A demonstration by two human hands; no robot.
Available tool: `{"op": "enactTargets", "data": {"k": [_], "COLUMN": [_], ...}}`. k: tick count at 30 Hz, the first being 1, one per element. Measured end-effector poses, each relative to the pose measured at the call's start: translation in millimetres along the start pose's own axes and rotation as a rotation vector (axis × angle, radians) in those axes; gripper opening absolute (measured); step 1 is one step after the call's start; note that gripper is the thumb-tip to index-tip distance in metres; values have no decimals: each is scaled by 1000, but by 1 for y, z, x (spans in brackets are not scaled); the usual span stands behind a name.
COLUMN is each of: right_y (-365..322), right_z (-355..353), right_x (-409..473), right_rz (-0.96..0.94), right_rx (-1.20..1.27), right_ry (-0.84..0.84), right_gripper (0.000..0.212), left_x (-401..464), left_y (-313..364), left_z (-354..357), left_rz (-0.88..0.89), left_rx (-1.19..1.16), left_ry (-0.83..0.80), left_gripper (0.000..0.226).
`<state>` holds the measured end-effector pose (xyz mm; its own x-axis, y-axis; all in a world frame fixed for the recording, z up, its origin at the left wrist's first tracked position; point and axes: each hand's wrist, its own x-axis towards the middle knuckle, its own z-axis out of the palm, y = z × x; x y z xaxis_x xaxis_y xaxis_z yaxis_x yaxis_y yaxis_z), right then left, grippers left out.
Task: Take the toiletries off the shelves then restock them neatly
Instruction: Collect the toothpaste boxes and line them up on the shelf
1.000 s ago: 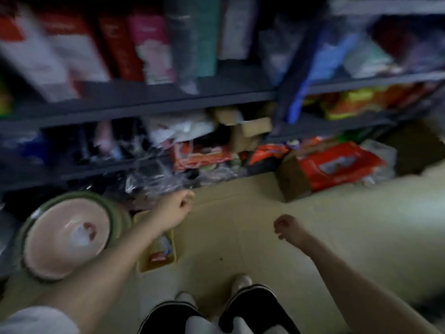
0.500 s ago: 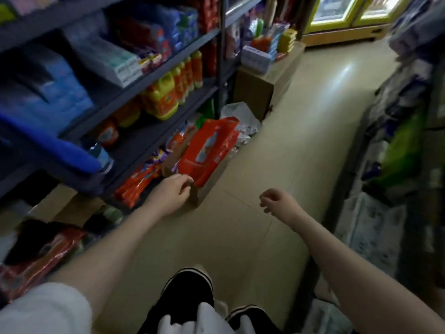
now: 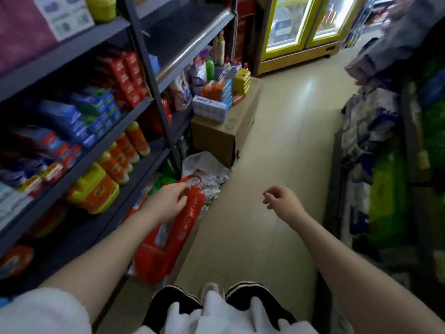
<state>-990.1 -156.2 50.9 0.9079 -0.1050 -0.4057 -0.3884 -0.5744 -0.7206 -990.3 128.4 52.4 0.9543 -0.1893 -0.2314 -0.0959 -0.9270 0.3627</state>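
A dark metal shelving unit (image 3: 134,112) runs along the left of the aisle. It carries red boxes (image 3: 125,78), blue and green packets (image 3: 89,112) and orange and yellow bottles (image 3: 125,148). On the floor below stands a red bag (image 3: 168,242) with a loop handle. My left hand (image 3: 168,201) pinches that handle at the bag's top. My right hand (image 3: 281,201) hangs over the floor with loosely curled fingers and holds nothing.
A cardboard box (image 3: 224,131) topped with small goods stands against the shelf ahead. A crumpled white plastic bag (image 3: 207,167) lies beside the red bag. Yellow-framed fridges (image 3: 301,27) close the aisle's far end. Packaged goods (image 3: 375,165) line the right side. Beige floor (image 3: 277,141) lies between.
The view swung from the lower shelves to look down the aisle. My left hand moved from the floor to the red bag's handle and took hold of it.
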Motion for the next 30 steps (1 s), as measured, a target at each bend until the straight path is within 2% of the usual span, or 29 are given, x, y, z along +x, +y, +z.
{"op": "enactTargets", "data": {"k": [3, 9, 13, 20, 23, 26, 30], "right_y": [-7, -23, -66, -200, -239, -262, -299], "right_z": [-34, -89, -119, -123, -114, -105, -81], "right_x": [73, 231, 338, 466, 510, 551, 593], "right_rz": [13, 13, -8, -301, -413, -432, -502], "right_rx": [-57, -117, -65, -40, -107, -204, -401], "right_ry": [42, -43, -161, -374, -451, -463, -509], "right_gripper": [13, 14, 16, 11, 12, 15, 16], "left_x": [78, 234, 318, 406, 440, 469, 487], "left_y": [31, 70, 72, 27, 8, -2, -17], "left_z": [-35, -72, -77, -92, -100, -118, -153], "left_rz": [76, 112, -63, -413, -497, -528, -601], "left_rx": [-30, -89, -61, -115, -143, -174, -145], "left_ry": [60, 219, 165, 95, 142, 176, 314], "left_gripper": [33, 30, 31, 31, 31, 32, 33]}}
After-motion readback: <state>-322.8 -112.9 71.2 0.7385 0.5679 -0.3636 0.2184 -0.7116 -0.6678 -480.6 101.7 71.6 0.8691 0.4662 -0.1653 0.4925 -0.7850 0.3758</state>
